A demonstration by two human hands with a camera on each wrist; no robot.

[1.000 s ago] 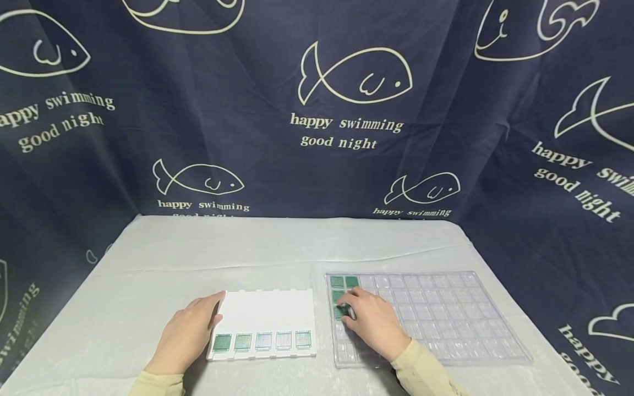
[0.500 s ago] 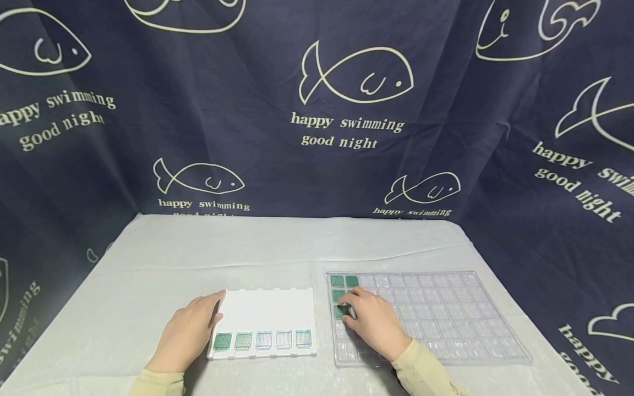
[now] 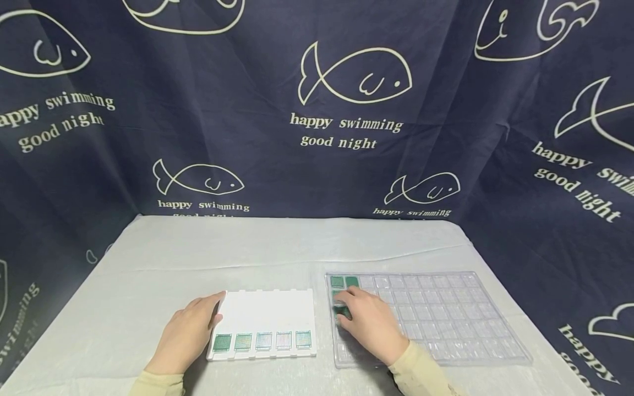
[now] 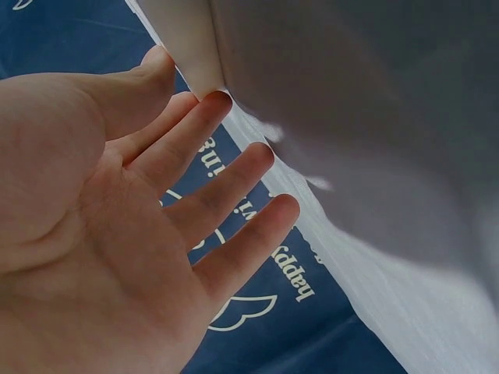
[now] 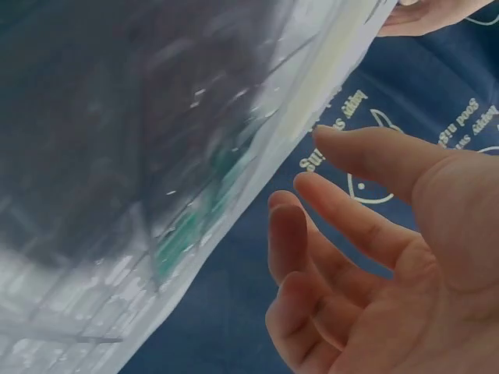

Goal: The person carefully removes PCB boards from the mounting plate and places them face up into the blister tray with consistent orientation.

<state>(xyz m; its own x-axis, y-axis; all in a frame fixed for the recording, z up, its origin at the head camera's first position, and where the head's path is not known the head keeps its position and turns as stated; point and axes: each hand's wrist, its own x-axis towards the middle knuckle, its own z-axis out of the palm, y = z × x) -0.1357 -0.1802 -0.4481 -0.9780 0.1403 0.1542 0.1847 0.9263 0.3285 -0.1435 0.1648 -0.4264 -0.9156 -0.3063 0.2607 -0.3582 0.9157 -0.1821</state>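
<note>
My left hand [image 3: 190,330] rests along the left edge of a white tray [image 3: 269,311]. In the left wrist view its fingers [image 4: 234,234] are mostly straight, with the thumb and fingertips at the tray's edge. Several small square perforated circuit boards [image 3: 264,340] lie in a row along the tray's near side. My right hand [image 3: 371,324] reaches over the left part of a clear compartment tray [image 3: 436,316]. Its bent fingers and thumb stand apart around a green circuit board [image 3: 342,312]; the right wrist view shows nothing between them.
Further green circuit boards [image 3: 351,281] sit in the clear tray's back-left compartments. Both trays lie on a white-covered table [image 3: 277,242], with a gap between them. A dark blue curtain [image 3: 267,110] with fish drawings hangs behind and at the sides.
The right thumb and fingertips have shifted slightly left, over the front green board in the clear tray's left column. My left hand and the white tray stay in place.
</note>
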